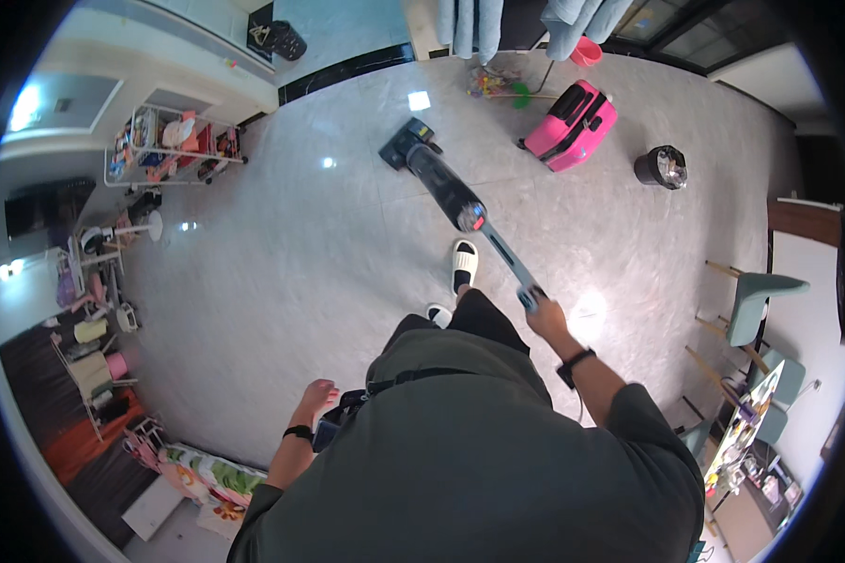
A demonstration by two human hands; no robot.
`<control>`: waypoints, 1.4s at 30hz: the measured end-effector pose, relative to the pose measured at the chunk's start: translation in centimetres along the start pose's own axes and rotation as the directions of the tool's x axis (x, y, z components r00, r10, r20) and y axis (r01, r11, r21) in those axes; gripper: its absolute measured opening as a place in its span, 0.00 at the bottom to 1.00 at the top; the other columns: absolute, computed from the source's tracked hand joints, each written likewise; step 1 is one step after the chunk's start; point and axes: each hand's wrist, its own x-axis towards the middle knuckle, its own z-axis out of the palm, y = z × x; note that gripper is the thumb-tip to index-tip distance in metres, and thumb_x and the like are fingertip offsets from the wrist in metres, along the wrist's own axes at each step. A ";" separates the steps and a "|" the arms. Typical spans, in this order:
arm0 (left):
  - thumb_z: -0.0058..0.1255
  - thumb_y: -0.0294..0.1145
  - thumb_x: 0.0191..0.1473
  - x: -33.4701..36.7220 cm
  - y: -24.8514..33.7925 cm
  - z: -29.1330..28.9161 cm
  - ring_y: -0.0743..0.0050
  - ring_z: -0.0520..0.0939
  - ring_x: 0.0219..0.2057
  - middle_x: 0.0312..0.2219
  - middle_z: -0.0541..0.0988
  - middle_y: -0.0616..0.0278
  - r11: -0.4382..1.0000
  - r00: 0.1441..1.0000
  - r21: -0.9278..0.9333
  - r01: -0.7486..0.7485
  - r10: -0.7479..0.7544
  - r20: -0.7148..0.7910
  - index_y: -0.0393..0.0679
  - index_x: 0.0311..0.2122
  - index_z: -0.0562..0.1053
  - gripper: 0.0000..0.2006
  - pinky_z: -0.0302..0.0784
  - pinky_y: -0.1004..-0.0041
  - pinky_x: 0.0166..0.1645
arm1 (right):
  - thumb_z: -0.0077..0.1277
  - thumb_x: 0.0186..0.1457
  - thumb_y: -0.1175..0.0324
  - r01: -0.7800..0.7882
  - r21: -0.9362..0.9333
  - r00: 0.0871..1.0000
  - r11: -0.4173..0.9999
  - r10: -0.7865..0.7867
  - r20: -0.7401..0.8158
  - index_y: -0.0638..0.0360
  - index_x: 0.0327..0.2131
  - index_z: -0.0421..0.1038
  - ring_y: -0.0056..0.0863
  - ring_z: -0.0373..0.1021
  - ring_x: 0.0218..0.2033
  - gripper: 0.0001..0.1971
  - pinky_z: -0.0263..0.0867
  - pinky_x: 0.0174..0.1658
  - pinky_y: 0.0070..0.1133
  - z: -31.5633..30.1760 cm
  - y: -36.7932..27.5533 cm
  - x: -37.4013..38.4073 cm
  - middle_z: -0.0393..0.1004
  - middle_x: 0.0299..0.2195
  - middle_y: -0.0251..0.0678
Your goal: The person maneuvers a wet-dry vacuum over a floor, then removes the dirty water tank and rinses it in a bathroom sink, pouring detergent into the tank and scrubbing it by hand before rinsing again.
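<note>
Gripped the floor cleaner (448, 192) by its handle (531, 298) in the right hand (547, 322), out on the gray floor (282, 244) past the white slippers (466, 265); held the left hand (318, 397) half open

The long-handled plastic floor cleaner (449, 194) is black at head and body, with red and blue lights; its slim shaft (506, 255) is grey-blue. The glossy floor (253, 291) is pale grey, faintly mottled. The hard-shell suitcase (589, 139) is bright pink with black trim. Hanging fabric curtains (476, 26): pale blue-grey. Open-toed slippers (466, 249): cream. Curved-back chair (747, 308): muted green, tan legs. Short-sleeved shirt (469, 469): dark grey-green.
</note>
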 end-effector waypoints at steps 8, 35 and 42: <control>0.44 0.40 0.62 4.7 12.8 -4.6 0.66 0.82 0.40 0.39 0.81 0.56 0.925 0.960 -0.270 0.267 -0.279 -0.008 0.42 0.49 0.70 0.16 0.77 0.63 0.42 | 0.61 0.47 0.55 -0.172 0.133 0.968 0.976 0.142 0.207 0.63 0.26 0.76 0.44 0.77 0.27 0.17 0.71 0.31 0.35 -3.5 3.3 -12.4 0.77 0.22 0.47; 0.46 0.39 0.60 18.2 7.2 -27.7 0.65 0.81 0.36 0.37 0.81 0.57 0.785 0.964 -0.586 0.200 -0.265 -0.026 0.43 0.48 0.71 0.15 0.78 0.62 0.40 | 0.59 0.46 0.67 -0.129 0.416 0.988 0.900 0.079 0.136 0.65 0.26 0.74 0.24 0.66 0.14 0.10 0.62 0.19 0.23 -11.4 -37.1 25.1 0.70 0.15 0.35; 0.46 0.38 0.59 26.2 14.1 -36.6 0.66 0.82 0.36 0.35 0.81 0.57 0.781 0.964 -0.588 0.213 -0.265 -0.001 0.42 0.45 0.72 0.13 0.78 0.64 0.39 | 0.59 0.53 0.63 -0.207 0.636 0.973 0.744 0.088 0.213 0.66 0.25 0.75 0.21 0.64 0.13 0.14 0.60 0.18 0.20 -13.4 -47.0 33.5 0.69 0.15 0.31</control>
